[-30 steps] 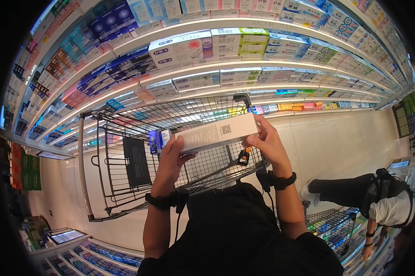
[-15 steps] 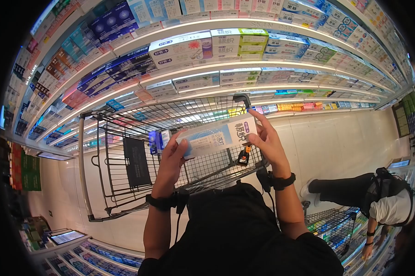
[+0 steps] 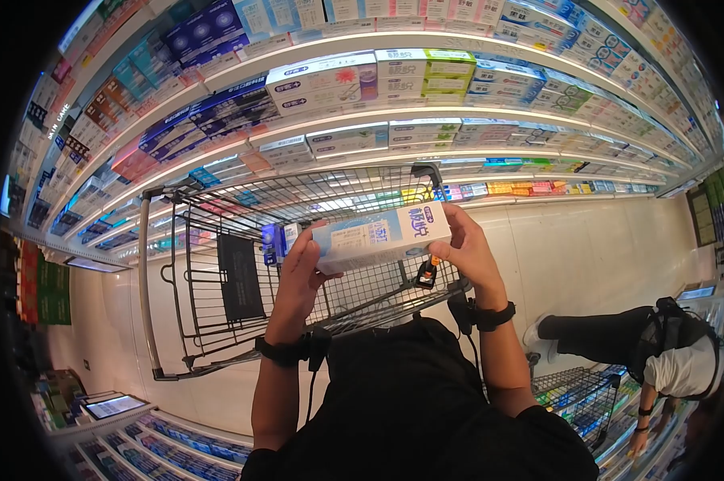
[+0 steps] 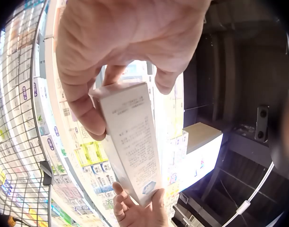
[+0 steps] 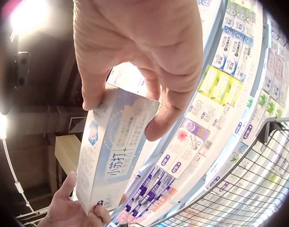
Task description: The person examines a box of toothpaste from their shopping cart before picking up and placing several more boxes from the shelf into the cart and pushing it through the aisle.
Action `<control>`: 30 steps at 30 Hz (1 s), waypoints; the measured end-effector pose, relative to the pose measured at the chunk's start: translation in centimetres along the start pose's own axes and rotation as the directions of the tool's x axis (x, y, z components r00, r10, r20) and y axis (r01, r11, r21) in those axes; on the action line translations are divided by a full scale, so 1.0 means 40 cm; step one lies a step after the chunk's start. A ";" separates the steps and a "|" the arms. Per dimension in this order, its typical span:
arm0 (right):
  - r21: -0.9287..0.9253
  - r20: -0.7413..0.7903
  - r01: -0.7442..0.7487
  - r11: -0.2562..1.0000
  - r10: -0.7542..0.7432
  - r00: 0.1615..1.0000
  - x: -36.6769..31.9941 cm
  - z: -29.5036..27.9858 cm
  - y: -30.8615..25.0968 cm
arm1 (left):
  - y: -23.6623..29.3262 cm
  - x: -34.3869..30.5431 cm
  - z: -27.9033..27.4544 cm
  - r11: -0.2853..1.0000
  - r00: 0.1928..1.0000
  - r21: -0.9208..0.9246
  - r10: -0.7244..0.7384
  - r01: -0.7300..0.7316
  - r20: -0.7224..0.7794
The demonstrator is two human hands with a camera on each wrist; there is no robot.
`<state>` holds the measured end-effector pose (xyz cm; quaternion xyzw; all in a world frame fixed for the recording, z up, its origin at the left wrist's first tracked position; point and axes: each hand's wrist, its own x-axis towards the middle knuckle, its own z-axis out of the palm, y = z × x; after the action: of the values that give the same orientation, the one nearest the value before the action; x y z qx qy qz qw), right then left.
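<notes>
A white and pale-blue toothpaste box [image 3: 378, 232] is held level above the shopping cart [image 3: 217, 280], its blue printed face upward. The left hand [image 3: 298, 268] grips one end between thumb and fingers. At the other end the right hand [image 3: 472, 250] pinches the box, thumb on the near edge. In the left wrist view, a side panel [image 4: 130, 137] of fine print faces the camera. The right wrist view shows the blue front panel [image 5: 125, 137] with large characters. Below the box, a dark bottle [image 3: 427, 275] with an orange cap stands out in the cart.
A blue box [image 3: 273, 243] lies in the cart by the left hand. Shelves [image 3: 354, 120] of boxed goods run along the far side of the cart. At the right, another person [image 3: 679, 361] bends beside a second cart [image 3: 582, 397]. A lit screen [image 3: 115, 406] shows at lower left.
Both hands have turned the toothpaste box from its fine-print side with a square code to its blue front face. Since then it has tilted slightly, showing a near side too.
</notes>
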<state>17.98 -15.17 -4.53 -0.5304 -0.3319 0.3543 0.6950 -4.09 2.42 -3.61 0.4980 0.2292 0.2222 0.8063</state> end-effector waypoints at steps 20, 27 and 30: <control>-0.005 -0.087 -0.140 0.990 0.139 0.986 -0.003 -0.003 0.006 | 0.033 -0.010 0.045 0.985 1.000 0.175 -0.003 0.007 -0.019; -0.008 0.012 -0.009 1.000 0.009 1.000 -0.003 -0.003 0.013 | -0.009 -0.002 0.006 0.990 1.000 0.138 -0.025 0.027 -0.017; -0.014 -0.010 -0.026 1.000 0.026 1.000 -0.006 0.001 0.002 | -0.005 -0.005 0.008 0.989 0.999 0.141 -0.039 0.041 -0.018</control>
<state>17.81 -15.32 -4.61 -0.5414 -0.3238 0.3585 0.6881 -4.04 1.98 -3.63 0.5474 0.2606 0.1930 0.7715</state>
